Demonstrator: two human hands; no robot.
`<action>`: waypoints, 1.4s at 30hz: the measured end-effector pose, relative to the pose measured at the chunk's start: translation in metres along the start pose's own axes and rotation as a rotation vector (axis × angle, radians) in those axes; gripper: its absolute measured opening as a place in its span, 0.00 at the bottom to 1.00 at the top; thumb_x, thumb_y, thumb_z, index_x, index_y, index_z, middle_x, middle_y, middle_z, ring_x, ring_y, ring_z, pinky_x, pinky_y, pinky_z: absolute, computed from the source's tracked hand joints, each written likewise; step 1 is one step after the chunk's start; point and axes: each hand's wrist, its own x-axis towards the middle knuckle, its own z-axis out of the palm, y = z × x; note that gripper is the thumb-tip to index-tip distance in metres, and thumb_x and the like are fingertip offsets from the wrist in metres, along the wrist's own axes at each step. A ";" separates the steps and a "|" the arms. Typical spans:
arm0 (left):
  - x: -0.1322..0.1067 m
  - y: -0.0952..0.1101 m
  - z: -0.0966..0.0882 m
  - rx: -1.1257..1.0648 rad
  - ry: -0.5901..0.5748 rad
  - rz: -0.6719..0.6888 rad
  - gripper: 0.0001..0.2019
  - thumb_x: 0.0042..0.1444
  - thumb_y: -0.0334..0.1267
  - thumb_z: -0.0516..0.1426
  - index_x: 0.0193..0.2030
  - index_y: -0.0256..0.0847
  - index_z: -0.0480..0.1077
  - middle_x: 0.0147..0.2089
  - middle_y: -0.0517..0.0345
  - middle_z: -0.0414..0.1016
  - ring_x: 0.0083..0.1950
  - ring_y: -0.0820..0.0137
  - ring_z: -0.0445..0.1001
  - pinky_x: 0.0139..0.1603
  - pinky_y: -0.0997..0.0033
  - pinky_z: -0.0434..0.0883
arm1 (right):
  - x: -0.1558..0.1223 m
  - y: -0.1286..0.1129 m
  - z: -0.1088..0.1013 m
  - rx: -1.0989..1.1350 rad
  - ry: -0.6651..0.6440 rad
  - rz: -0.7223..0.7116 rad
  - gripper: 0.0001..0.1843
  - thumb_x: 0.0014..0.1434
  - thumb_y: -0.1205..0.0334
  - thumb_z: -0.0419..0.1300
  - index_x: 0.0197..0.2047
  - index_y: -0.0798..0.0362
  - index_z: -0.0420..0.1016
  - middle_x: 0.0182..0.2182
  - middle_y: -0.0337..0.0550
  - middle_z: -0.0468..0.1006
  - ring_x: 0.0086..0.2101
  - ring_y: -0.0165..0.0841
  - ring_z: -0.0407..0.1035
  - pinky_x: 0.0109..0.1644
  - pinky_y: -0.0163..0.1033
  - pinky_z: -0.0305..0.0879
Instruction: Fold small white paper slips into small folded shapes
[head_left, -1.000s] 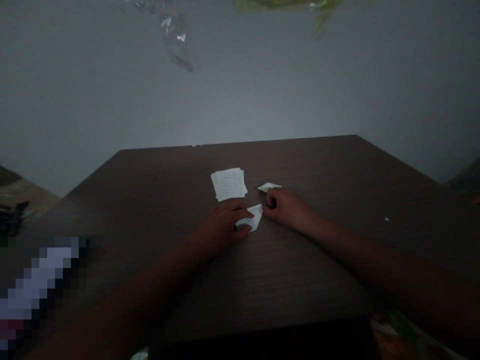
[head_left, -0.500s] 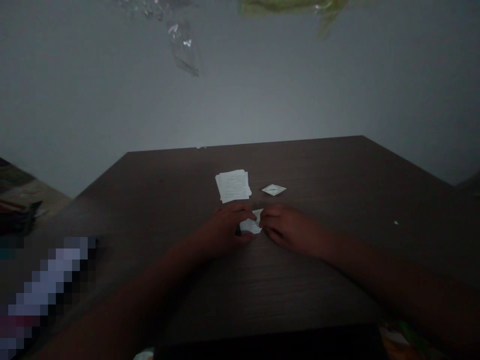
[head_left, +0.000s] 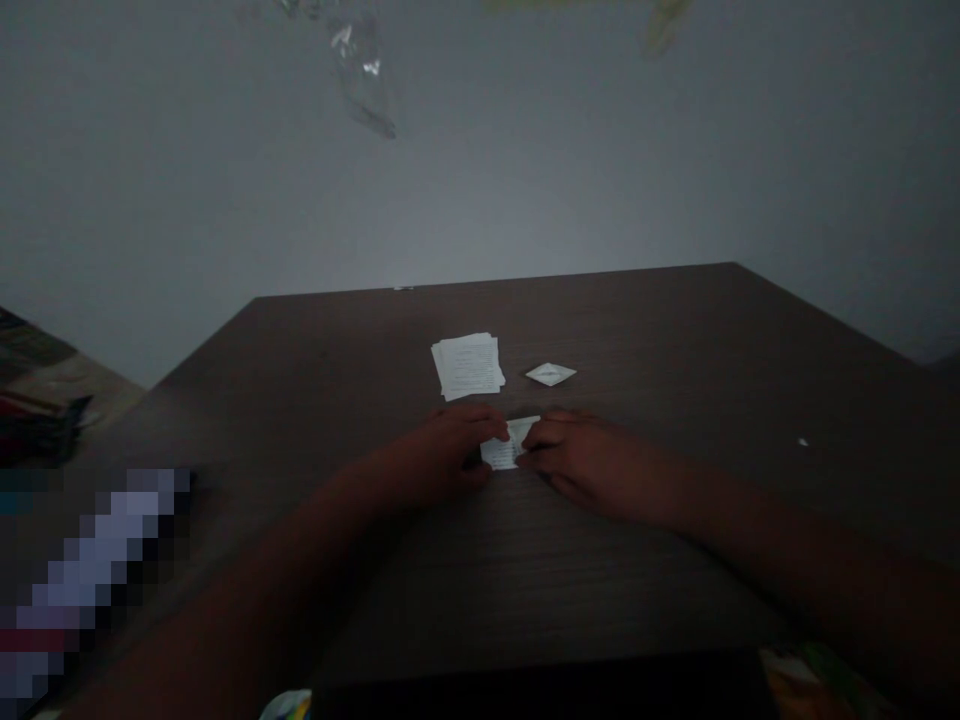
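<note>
A small printed piece of paper (head_left: 504,455) lies on the dark wooden table between my hands, with a fold along its upper right part. My left hand (head_left: 457,450) grips its left side, thumb at the near edge and fingers on top. On the right side, the curled fingers of my right hand (head_left: 577,455) pinch and press the paper. Just beyond my hands is a stack of printed paper sheets (head_left: 471,366). Right of the stack sits a folded paper boat (head_left: 551,374), diamond-shaped from above.
The table (head_left: 360,350) reaches a grey wall (head_left: 525,150) at the back. A tiny white scrap (head_left: 803,442) lies on the right. A blurred-out pale object (head_left: 97,570) is at the left, and a clear plastic bag (head_left: 364,80) hangs on the wall.
My right fingers have shifted slightly on the paper, and more of its upper right edge shows, lying flatter. My left hand stays at the left side. The view has tilted down a little.
</note>
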 end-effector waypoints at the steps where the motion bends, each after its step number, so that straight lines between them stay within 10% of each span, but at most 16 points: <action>1: 0.001 -0.001 0.000 0.002 0.002 0.008 0.28 0.68 0.28 0.71 0.71 0.56 0.86 0.77 0.53 0.88 0.81 0.50 0.83 0.88 0.44 0.76 | 0.000 0.000 0.000 0.003 -0.003 -0.004 0.20 0.76 0.73 0.67 0.59 0.42 0.95 0.55 0.48 0.93 0.59 0.48 0.85 0.74 0.58 0.78; 30: 0.007 -0.008 -0.008 0.060 -0.068 0.173 0.10 0.81 0.30 0.66 0.56 0.46 0.91 0.70 0.49 0.89 0.71 0.53 0.87 0.81 0.48 0.74 | 0.005 0.006 0.011 -0.082 0.040 -0.033 0.21 0.83 0.67 0.65 0.74 0.54 0.87 0.67 0.60 0.88 0.65 0.55 0.83 0.75 0.67 0.80; 42: 0.016 -0.011 0.014 -0.099 0.074 0.060 0.07 0.80 0.34 0.66 0.51 0.46 0.89 0.57 0.51 0.90 0.59 0.56 0.88 0.66 0.56 0.82 | 0.004 0.009 -0.001 0.015 -0.026 -0.108 0.14 0.82 0.69 0.65 0.61 0.52 0.93 0.66 0.56 0.92 0.66 0.52 0.83 0.79 0.65 0.78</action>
